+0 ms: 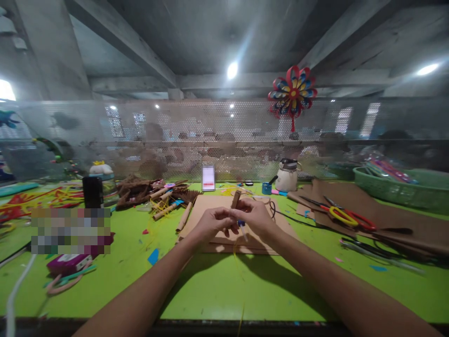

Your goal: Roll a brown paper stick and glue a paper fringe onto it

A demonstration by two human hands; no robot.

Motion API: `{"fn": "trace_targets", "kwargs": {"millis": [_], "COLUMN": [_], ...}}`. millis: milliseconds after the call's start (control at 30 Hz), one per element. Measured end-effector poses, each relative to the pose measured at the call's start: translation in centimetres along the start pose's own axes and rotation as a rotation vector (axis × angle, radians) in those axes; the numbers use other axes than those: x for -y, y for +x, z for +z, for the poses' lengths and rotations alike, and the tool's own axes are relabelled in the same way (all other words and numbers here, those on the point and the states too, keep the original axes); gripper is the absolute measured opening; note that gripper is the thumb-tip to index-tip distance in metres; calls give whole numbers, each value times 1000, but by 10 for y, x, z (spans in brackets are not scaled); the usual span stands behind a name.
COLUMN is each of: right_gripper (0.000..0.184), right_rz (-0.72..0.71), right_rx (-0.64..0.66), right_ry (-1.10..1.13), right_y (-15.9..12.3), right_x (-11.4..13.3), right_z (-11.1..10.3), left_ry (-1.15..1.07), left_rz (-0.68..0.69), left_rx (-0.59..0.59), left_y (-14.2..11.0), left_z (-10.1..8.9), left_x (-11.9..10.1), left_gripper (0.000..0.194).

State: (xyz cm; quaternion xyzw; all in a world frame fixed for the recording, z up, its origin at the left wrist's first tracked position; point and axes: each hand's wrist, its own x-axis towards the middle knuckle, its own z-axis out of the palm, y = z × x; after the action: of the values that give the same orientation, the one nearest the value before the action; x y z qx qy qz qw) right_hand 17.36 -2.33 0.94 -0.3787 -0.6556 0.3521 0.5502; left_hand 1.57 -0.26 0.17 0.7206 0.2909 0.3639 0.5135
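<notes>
Over the middle of the green table, my left hand [218, 222] and my right hand [255, 216] meet with their fingers closed. Between them a small brown paper piece [236, 199], rolled or folded, stands up from the fingertips. Below the right fingers shows a blue and whitish slim object [242, 230]; its kind is unclear and much of it is hidden. Under both hands lies a stack of brown cardboard sheets [206, 203]. A thin yellow strand [235, 252] hangs down near the sheets' front edge.
Brown paper rolls [184, 217] and crumpled brown paper [135, 191] lie left of the cardboard. On the right are scissors [343, 215], brown paper [389, 213] and a green basket [393, 193]. A lit phone [208, 178] and a jug [287, 177] stand behind.
</notes>
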Motion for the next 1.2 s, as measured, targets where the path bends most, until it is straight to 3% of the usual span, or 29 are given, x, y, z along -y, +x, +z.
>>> {"fn": "trace_targets", "kwargs": {"millis": [200, 400, 533, 633, 733, 800, 833, 900, 1000, 1200], "right_gripper": [23, 27, 29, 37, 45, 38, 29, 18, 32, 12], "right_rz": [24, 61, 108, 180, 23, -159, -238, -361, -458, -530], "right_rx": [2, 3, 39, -15, -211, -282, -251, -69, 185, 152], "right_ry": [104, 176, 173, -82, -367, -435, -453, -508, -649, -749], "right_y": [2, 3, 6, 9, 12, 15, 16, 19, 23, 27], "right_x": [1, 1, -2, 1, 10, 16, 18, 17, 7, -12], "right_z": [-3, -4, -7, -15, -29, -39, -45, -54, -63, -64], "left_ry": [-4, -184, -167, -10, 188, 294, 345, 441, 559, 635], "left_rz": [-61, -57, -94, -97, -75, -46, -28, 7, 23, -22], "left_rx": [108, 162, 130, 22, -91, -122, -129, -131, -121, -60], "left_y": [-4, -3, 0, 2, 5, 6, 7, 7, 7, 4], "left_z": [4, 6, 6, 4, 2, 2, 1, 0, -1, -2], "left_x": [-6, -2, 1, 3, 7, 10, 11, 13, 13, 5], "left_gripper": [30, 37, 36, 33, 30, 29, 29, 31, 36, 41]}}
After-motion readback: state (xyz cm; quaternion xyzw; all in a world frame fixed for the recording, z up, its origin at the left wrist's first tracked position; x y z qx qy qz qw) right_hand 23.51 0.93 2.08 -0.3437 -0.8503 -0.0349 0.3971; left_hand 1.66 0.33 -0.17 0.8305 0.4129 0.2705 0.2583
